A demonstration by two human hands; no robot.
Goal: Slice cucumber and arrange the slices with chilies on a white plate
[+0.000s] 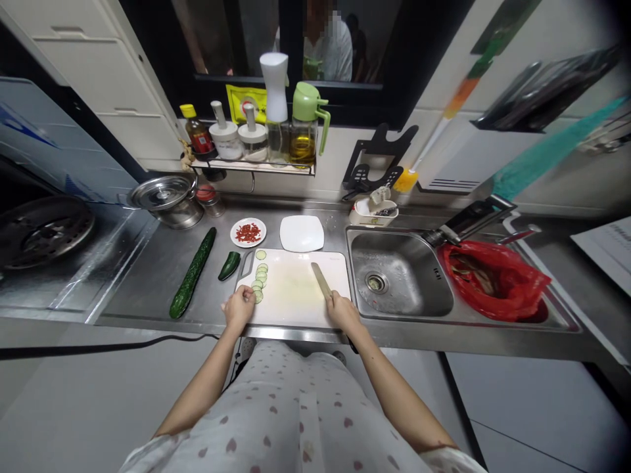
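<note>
A white cutting board point(290, 309) lies at the counter's front edge, with a line of thin cucumber slices point(261, 272) along its left side. At the near end of that line my left hand point(240, 306) is closed, its fingertips pinched at a cucumber slice point(257, 296). My right hand point(342, 311) grips the handle of a kitchen knife point(321, 279), whose blade points away from me over the board's right half. Left of the board are a cut cucumber piece point(229, 265) and a long whole cucumber point(194, 272).
Behind the board stand a small plate of chopped red pieces point(248, 232) and a white square plate point(302, 233). A steel sink point(401, 272) and a red plastic bag point(493, 282) are on the right. A lidded pot point(170, 200) stands back left, below a condiment shelf point(254, 167).
</note>
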